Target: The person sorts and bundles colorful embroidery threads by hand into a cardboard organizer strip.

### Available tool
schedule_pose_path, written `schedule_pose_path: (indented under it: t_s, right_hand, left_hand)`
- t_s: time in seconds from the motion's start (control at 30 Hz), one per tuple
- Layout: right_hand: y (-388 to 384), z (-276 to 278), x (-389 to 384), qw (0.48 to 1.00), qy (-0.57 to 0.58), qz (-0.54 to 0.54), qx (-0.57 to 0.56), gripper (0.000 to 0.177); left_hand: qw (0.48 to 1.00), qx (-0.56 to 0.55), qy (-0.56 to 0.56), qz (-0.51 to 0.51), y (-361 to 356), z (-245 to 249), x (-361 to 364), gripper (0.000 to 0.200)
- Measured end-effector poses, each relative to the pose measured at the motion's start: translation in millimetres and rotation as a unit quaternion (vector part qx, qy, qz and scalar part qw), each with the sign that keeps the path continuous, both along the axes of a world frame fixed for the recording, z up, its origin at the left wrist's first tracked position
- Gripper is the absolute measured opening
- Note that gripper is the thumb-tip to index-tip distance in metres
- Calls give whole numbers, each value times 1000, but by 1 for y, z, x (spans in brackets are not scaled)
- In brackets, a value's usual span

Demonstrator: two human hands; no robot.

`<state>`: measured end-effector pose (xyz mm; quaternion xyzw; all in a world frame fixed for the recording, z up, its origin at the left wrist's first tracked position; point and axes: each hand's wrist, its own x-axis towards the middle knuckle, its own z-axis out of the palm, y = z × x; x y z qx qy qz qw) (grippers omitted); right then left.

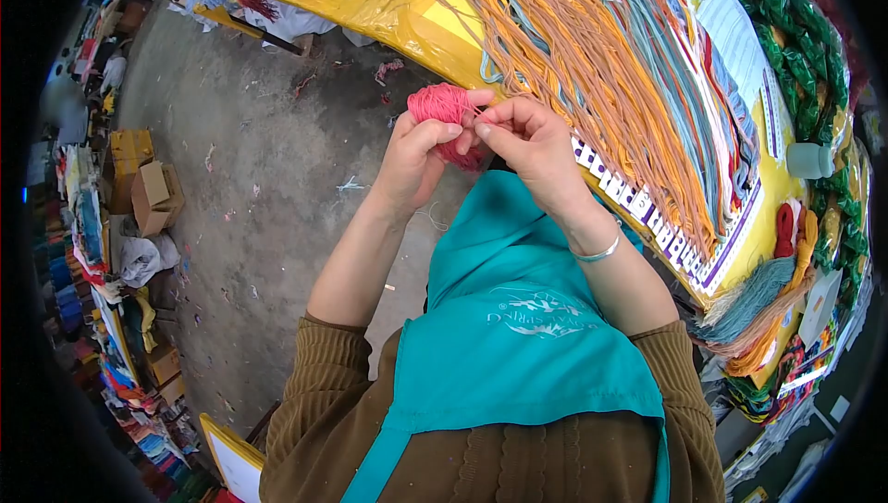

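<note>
A bundle of pink-red thread [438, 103] is in my left hand [413, 147], whose fingers wrap round it from below and the left side. Part of the bundle hangs beneath the palm. Close against it, my right hand [529, 137] pinches a thin strand of the same thread between thumb and forefinger. Both hands are held up in front of the yellow table's near edge, above the teal apron [518, 355]. A silver bracelet [599, 251] circles the right wrist.
On the yellow table [370, 17], long orange, tan, blue and white threads [592, 68] lie over a card strip with numbered tabs [638, 202]. Green bundles [786, 31] line the far edge beside a pale cup [809, 161]. Cardboard boxes [155, 198] stand on the concrete floor [259, 179] at left.
</note>
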<state>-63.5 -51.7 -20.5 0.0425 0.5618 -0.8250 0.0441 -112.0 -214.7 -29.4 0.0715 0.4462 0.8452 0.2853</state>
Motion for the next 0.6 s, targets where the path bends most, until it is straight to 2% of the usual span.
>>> schedule_pose_path:
  t_s: [0.1,0.2,0.23,0.3,0.33,0.37,0.4,0.43,0.5,0.53,0.57,0.6]
  right_hand:
    - [3,4,2,987,31,-27,155,7]
    - [15,17,4,896,142,-56,418,7]
    - [20,21,3,886,181,-71,420,7]
    - [32,31,1,863,258,-102,423,7]
    - [36,40,4,966,155,-57,201,9]
    - [45,47,3,987,134,-74,53,10]
    - [56,53,-1,985,111,-89,-96,11]
    - [70,60,-1,961,85,-102,-243,11]
    - [109,72,10,921,127,-88,-356,12]
    - [135,79,17,925,143,-84,-343,13]
    - [164,86,26,928,158,-80,-329,13]
    - [193,96,38,945,145,-157,-248,15]
  left_hand:
    - [999,-37,15,7,0,2,1,39]
    - [993,-109,44,-11,-2,8,0,31]
    - [989,-136,56,-23,-5,8,0,29]
    - [993,-98,32,-60,-14,9,-3,24]
    - [994,-79,20,-78,-20,9,-5,22]
    - [995,-11,-10,-97,-28,7,-7,20]
    - [991,57,-40,-114,-38,2,-11,19]
    - [981,125,-70,-131,-49,-3,-14,20]
    - [965,219,-112,-93,-75,-14,-25,21]
    - [947,275,-150,-68,-91,-16,-33,21]
    - [949,279,-143,-21,-108,-16,-40,20]
    - [949,282,-137,26,-127,-15,-47,20]
